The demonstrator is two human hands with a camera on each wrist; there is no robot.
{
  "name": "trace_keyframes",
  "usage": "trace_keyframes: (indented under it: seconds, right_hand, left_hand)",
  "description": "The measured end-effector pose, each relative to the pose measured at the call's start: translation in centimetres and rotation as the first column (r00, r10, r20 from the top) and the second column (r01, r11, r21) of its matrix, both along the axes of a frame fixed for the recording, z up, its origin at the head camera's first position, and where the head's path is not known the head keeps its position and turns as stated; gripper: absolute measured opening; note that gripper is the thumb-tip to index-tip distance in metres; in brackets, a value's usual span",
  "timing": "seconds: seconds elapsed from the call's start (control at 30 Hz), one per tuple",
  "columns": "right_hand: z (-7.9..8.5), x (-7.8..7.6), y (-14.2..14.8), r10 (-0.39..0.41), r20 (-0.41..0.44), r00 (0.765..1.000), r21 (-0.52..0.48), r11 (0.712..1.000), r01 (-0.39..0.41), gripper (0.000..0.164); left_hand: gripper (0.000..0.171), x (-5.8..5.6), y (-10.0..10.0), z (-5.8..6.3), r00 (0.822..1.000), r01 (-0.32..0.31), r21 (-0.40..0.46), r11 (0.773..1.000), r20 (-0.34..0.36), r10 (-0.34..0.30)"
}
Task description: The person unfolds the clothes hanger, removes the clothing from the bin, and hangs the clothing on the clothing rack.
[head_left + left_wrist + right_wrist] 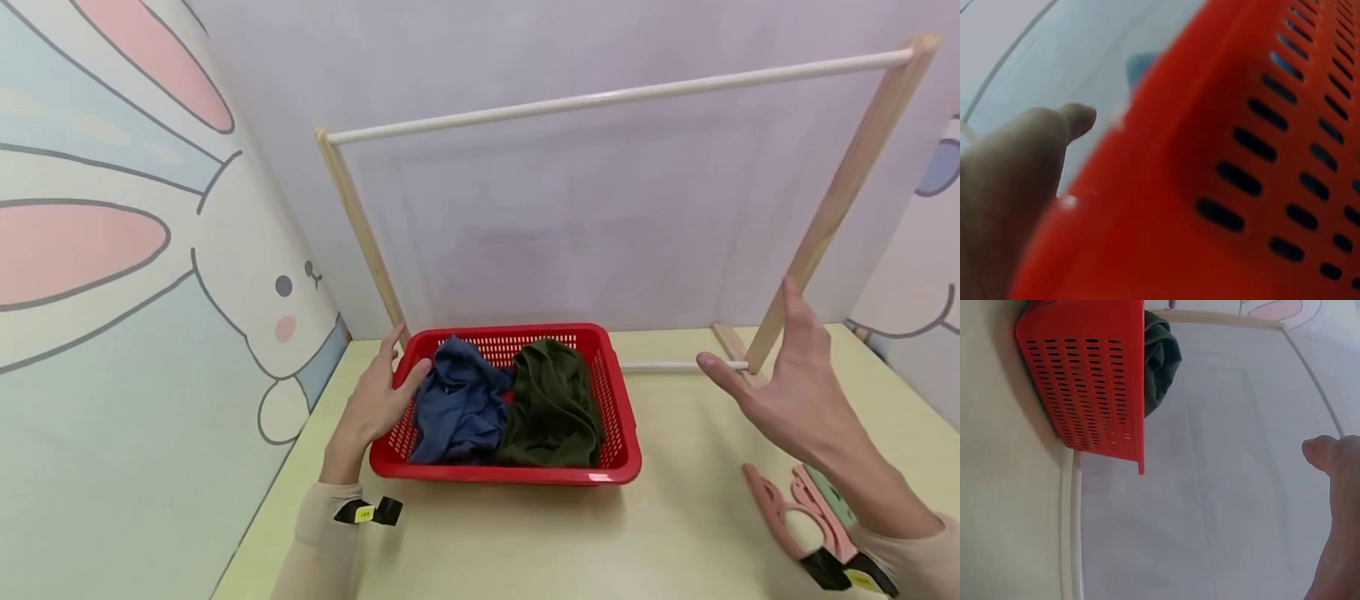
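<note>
A red plastic basket [506, 474] with slotted walls stands on the table, holding a crumpled blue cloth [459, 408] on its left and a dark green cloth [553, 408] on its right. My left hand [375, 396] is at the basket's left side, thumb and fingers spread by the rim. In the left wrist view that thumb lies beside the red basket wall [1147, 206]. Well to the right of the basket, my right hand [802, 387] is raised over the table with its fingers spread and nothing held. The right wrist view shows its thumb apart from the basket [1085, 381].
Behind the basket stands a rack with wooden posts [840, 200] and a white top rod [622, 98]. Pink and green hangers [806, 508] lie at the right, partly under my right forearm. Rabbit-printed panels [150, 333] flank the table [525, 542].
</note>
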State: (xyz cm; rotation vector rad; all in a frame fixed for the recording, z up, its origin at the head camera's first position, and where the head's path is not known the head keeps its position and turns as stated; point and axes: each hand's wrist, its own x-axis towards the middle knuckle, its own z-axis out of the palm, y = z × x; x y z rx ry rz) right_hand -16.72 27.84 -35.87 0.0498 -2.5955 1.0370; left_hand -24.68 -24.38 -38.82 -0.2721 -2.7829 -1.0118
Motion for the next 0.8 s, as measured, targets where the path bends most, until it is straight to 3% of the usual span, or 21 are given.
trace_keyframes:
  seconds: [0.17, 0.33, 0.6, 0.8]
  right_hand:
    - [0.4, 0.3, 0.4, -0.022, 0.025, 0.999, -0.009, 1.000, 0.023, 0.119]
    - [0.5, 0.5, 0.8, -0.044, 0.021, 0.999, -0.014, 0.999, 0.044, 0.119]
    - [0.1, 1.0, 1.5, -0.041, 0.016, 0.999, -0.078, 0.996, 0.042, 0.119]
    - [-0.5, 1.5, 2.4, -0.056, 0.031, 0.998, -0.074, 0.996, 0.058, 0.118]
  left_hand:
    - [0.081, -0.6, -0.8, -1.4, 0.999, 0.001, 0.044, 0.999, 0.043, -0.003]
    - [0.075, -0.8, -1.2, -2.0, 0.996, 0.001, 0.099, 0.995, 0.083, -0.010]
    - [0.071, -1.0, -1.7, -2.8, 0.983, -0.013, 0.262, 0.965, 0.178, -0.035]
    - [0.068, -1.3, -2.1, -3.4, 0.976, -0.024, 0.297, 0.955, 0.215, -0.042]
